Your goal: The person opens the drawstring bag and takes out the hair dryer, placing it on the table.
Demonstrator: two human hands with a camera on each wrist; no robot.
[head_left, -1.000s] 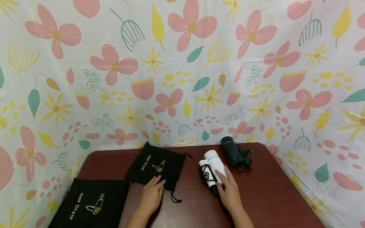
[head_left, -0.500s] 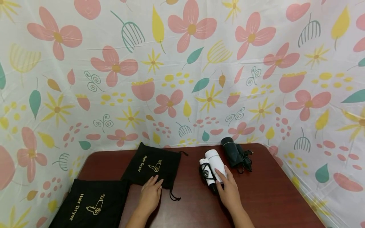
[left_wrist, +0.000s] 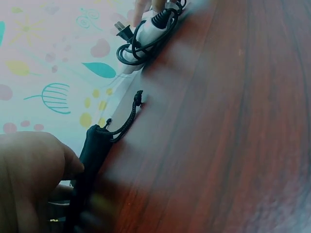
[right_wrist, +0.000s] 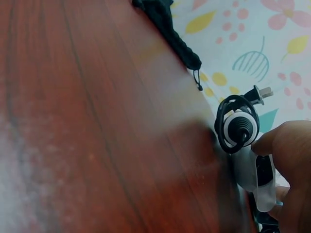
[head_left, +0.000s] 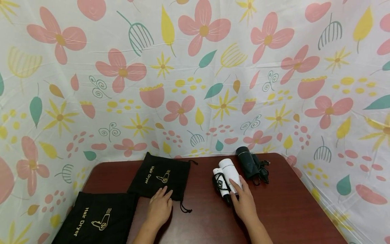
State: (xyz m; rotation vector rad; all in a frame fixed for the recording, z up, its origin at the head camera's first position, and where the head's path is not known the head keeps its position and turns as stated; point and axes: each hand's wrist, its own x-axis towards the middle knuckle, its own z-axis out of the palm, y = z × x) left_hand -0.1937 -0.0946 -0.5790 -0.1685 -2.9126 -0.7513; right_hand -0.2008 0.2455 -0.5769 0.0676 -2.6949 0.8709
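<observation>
A black drawstring pouch (head_left: 173,169) printed "Hair Dryer" lies flat toward the back left of the table. My left hand (head_left: 159,206) rests its extended fingers on the pouch's near edge; in the left wrist view its thumb is beside the black cloth (left_wrist: 95,148). Right of centre lies a folded white hair dryer (head_left: 229,169), its black cord (right_wrist: 226,119) wound round the handle. My right hand (head_left: 245,203) holds the dryer's near end, thumb on the handle side and fingers over the barrel. The fingers' undersides are partly hidden.
A second black pouch (head_left: 100,220) with the same print lies at the front left, touching the first. At the back right is a dark hair dryer (head_left: 247,162) with its cord bundled beside it. A floral curtain (head_left: 195,84) stands behind the brown table (head_left: 289,210).
The back pouch has slid left under my left hand, which moved slightly left too. The white hair dryer has shifted a little away from me with my right hand on it.
</observation>
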